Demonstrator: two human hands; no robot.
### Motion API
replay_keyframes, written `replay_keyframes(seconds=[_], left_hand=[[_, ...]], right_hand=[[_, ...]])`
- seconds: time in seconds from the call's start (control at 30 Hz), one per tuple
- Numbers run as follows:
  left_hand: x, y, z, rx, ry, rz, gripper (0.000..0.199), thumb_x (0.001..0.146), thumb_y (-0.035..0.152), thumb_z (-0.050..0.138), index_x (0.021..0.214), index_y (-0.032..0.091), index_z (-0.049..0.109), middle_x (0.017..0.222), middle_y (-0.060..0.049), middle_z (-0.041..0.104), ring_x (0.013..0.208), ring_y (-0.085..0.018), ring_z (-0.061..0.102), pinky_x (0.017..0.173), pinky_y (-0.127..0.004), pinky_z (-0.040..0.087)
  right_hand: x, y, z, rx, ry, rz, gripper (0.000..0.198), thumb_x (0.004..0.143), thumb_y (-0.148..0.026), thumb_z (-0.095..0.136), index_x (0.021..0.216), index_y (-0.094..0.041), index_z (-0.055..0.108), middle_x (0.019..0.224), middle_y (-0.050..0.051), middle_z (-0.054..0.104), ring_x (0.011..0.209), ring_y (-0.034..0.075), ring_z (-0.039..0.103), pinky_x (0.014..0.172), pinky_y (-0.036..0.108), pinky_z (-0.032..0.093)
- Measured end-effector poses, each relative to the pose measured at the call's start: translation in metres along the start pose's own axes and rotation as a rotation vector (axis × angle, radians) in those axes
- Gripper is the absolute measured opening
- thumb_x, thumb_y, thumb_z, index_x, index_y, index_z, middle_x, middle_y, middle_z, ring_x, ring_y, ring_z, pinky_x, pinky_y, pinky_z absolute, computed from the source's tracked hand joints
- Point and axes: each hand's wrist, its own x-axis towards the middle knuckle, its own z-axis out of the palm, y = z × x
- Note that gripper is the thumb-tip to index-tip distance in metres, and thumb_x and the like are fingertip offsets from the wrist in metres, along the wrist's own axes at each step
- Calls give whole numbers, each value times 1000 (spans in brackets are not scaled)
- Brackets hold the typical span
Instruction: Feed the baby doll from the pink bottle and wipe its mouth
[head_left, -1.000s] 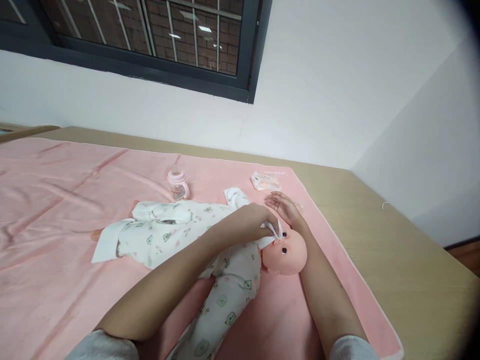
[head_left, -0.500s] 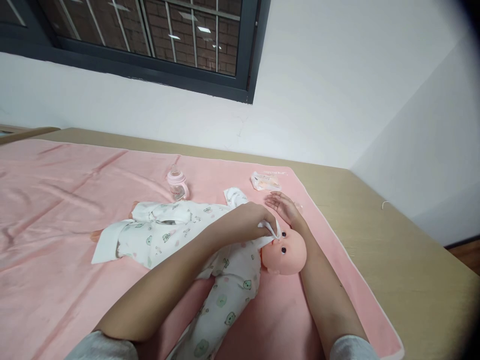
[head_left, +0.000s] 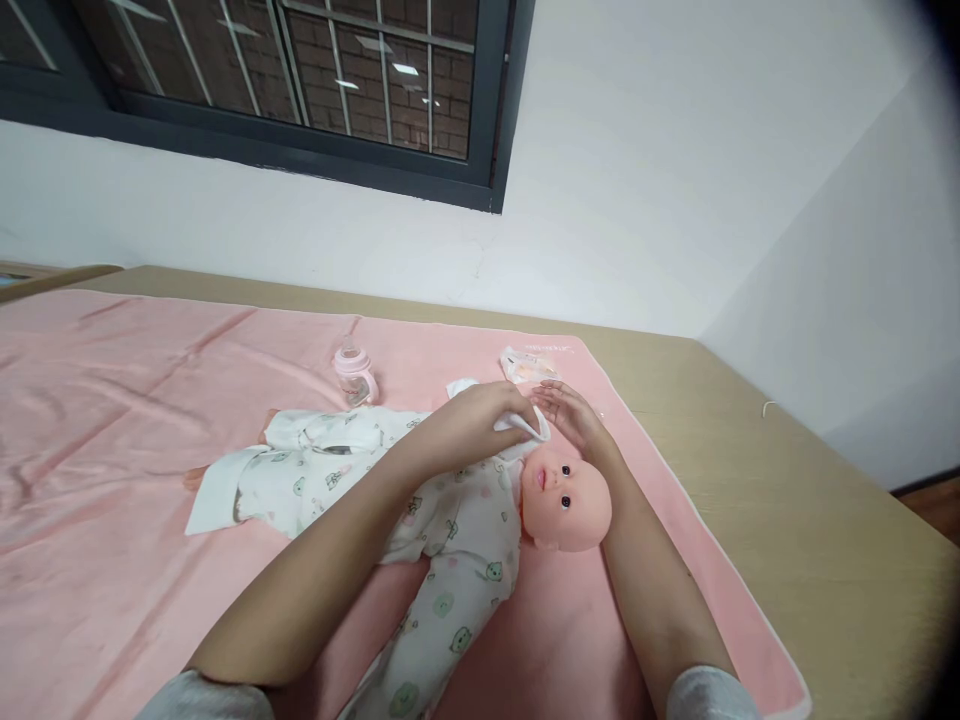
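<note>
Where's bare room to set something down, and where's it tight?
Free: the pale wooden surface at right, between the pink fabric blanket and white wall; also the blanket left of the bald doll in white printed clothes. Crowded: beside its head, where the left hand holding thin white cloth, the right hand and a clear plastic packet bunch.

2 hands: 1 left hand [head_left: 480, 415], 1 right hand [head_left: 568, 411]. 2 sleeves [head_left: 208, 698]. 1 doll [head_left: 480, 515]: 1 head [head_left: 577, 515], 2 eyes [head_left: 566, 502], 1 mouth [head_left: 541, 479], 2 feet [head_left: 195, 478] showing. 1 cloth [head_left: 541, 430], 1 bottle [head_left: 355, 378], 1 plastic packet [head_left: 529, 365]. 1 blanket [head_left: 135, 480], 1 window [head_left: 262, 80].
</note>
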Motion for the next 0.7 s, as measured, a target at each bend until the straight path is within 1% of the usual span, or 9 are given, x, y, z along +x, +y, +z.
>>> replay_keyframes(seconds=[0.1, 0.17, 0.23, 0.3, 0.4, 0.47, 0.53, 0.6, 0.7], left_hand=[[1, -6, -4, 27, 137, -16, 17, 87, 25, 57, 93, 25, 73, 114, -2, 64, 105, -18, 60, 90, -28, 45], [1, -9, -7, 76, 181, -44, 18, 87, 26, 57, 92, 26, 74, 119, -3, 62, 109, -20, 59, 93, -30, 44], [2, -11, -8, 109, 195, -59, 20, 87, 24, 56, 93, 25, 74, 117, -3, 64, 109, -20, 59, 96, -32, 43], [2, -12, -9, 109, 190, -64, 22, 86, 22, 54, 95, 24, 74, 111, -2, 67, 104, -20, 61, 93, -31, 45], [2, -9, -9, 86, 175, -108, 24, 87, 23, 52, 97, 24, 73, 105, 1, 71, 97, -20, 64, 86, -29, 47], [1, -7, -9, 77, 158, -139, 24, 87, 25, 51, 97, 24, 73, 103, 1, 73, 95, -20, 65, 83, -29, 47], [0, -5, -10, 64, 148, -144, 26, 88, 26, 50, 98, 25, 73, 103, 2, 73, 95, -20, 65, 83, -29, 47], [-1, -4, -13, 53, 160, -158, 28, 88, 26, 49, 104, 26, 72, 105, 2, 73, 97, -20, 65, 82, -28, 47], [-5, -6, -23, 57, 224, -223, 34, 88, 30, 51, 117, 24, 67, 105, -1, 72, 97, -21, 66, 83, -30, 49]], right_hand=[[-6, -30, 12, -75, -74, -88, 33, 70, -37, 77, 100, -27, 67, 113, 2, 68, 102, 19, 64, 95, 37, 50], [-14, -56, 26, -183, -142, -169, 34, 70, -39, 77, 102, -29, 67, 118, 2, 66, 108, 22, 62, 97, 38, 49], [-27, -82, 44, -367, -213, -224, 34, 75, -38, 74, 107, -29, 67, 123, 3, 63, 116, 24, 58, 101, 41, 47], [-43, -102, 65, -589, -268, -247, 34, 78, -35, 72, 111, -28, 67, 127, 3, 60, 121, 24, 54, 106, 42, 43], [-65, -116, 96, -817, -295, -276, 36, 78, -31, 73, 114, -31, 67, 127, 3, 60, 123, 25, 52, 110, 44, 38], [-73, -116, 110, -876, -279, -282, 36, 76, -29, 74, 112, -31, 67, 111, 3, 66, 111, 25, 58, 103, 46, 42], [-76, -113, 117, -903, -262, -260, 28, 77, -29, 73, 105, -30, 69, 86, 2, 67, 87, 23, 62, 89, 43, 48], [-74, -111, 113, -941, -241, -239, 20, 78, -29, 70, 98, -28, 69, 70, 0, 63, 71, 19, 58, 76, 38, 48], [-65, -111, 90, -996, -84, -242, 21, 75, -30, 69, 95, -26, 62, 69, -2, 63, 64, 15, 56, 61, 30, 43]])
